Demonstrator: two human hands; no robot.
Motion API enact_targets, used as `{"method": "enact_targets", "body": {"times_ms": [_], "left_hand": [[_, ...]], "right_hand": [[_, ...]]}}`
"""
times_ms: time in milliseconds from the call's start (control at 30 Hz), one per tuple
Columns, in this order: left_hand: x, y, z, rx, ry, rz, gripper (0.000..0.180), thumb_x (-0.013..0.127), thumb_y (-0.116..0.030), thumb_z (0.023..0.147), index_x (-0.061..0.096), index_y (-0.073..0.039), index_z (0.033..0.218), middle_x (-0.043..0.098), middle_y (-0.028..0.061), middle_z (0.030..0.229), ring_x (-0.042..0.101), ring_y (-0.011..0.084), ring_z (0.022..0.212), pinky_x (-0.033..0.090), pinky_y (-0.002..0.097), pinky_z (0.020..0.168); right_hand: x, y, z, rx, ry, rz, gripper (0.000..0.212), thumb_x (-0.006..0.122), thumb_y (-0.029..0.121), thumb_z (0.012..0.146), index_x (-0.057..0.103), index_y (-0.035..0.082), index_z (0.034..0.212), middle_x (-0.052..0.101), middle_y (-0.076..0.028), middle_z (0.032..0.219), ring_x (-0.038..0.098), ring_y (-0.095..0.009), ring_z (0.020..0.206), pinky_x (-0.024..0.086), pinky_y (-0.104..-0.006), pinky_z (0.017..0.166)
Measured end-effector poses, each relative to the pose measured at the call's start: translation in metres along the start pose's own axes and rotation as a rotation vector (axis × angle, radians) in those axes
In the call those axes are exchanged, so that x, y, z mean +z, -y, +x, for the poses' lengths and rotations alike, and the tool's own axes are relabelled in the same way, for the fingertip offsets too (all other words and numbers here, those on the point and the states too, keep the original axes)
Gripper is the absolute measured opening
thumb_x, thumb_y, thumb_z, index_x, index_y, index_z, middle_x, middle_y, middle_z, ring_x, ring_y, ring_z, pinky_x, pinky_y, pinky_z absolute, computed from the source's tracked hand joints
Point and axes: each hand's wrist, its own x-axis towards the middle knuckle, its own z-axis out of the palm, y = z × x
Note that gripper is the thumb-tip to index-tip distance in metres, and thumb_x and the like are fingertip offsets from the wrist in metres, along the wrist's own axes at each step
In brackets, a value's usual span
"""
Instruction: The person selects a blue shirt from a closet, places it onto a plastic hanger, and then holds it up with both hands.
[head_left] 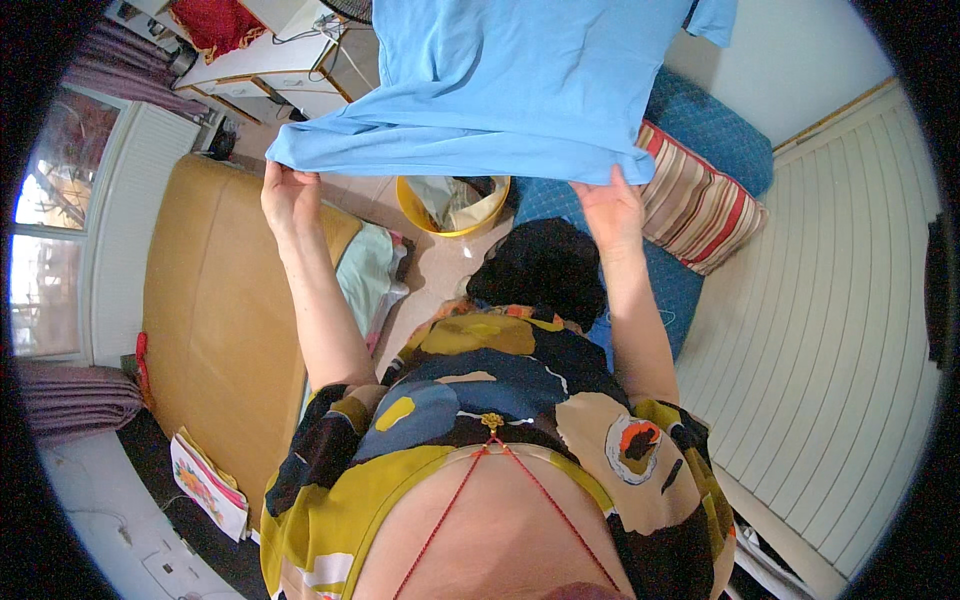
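Observation:
A light blue shirt (520, 80) is stretched out in front of me, raised in the air. My left hand (292, 197) grips its near left corner, fingers closed with the tips tucked behind the cloth. At the near right corner my right hand (612, 208) pinches the same edge, thumb on top. The near edge runs nearly straight between both hands, with a few folds along it. A short sleeve shows at the upper right, and the top of the shirt passes out of view. Black cloth (540, 268) lies below, near my right forearm.
A yellow bucket (455, 230) holding cloth stands on the floor beyond me. On the right is a blue bed or couch (560, 200) with a striped cushion (700, 200). A tan padded surface (220, 270) lies left, beside folded pale green cloth (365, 275). A white desk (300, 85) stands far left.

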Motion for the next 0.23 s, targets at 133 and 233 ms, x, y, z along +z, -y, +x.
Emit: {"method": "enact_targets", "body": {"times_ms": [133,233], "left_hand": [[-0.008,-0.001,0.003,-0.030,0.044,-0.096,0.029,0.034,-0.018,0.094,0.050,0.001,0.109,0.057,0.0118,0.108,0.056,0.0238,0.097,0.048,0.0361,0.082],[0.001,0.008,0.001,0.029,-0.099,-0.072,0.028,0.035,-0.018,0.094,0.051,-0.001,0.110,0.058,0.0118,0.107,0.056,0.0240,0.097,0.047,0.0374,0.082]], "right_hand": [[0.002,0.027,0.003,-0.096,-0.032,-0.106,0.052,0.051,0.022,0.087,0.030,0.011,0.133,0.033,-0.013,0.137,0.031,-0.036,0.125,0.027,-0.0560,0.100],[0.001,0.034,0.006,-0.048,0.031,-0.053,0.057,0.053,0.024,0.086,0.026,0.012,0.135,0.029,-0.012,0.140,0.028,-0.035,0.128,0.023,-0.0556,0.103]]}}
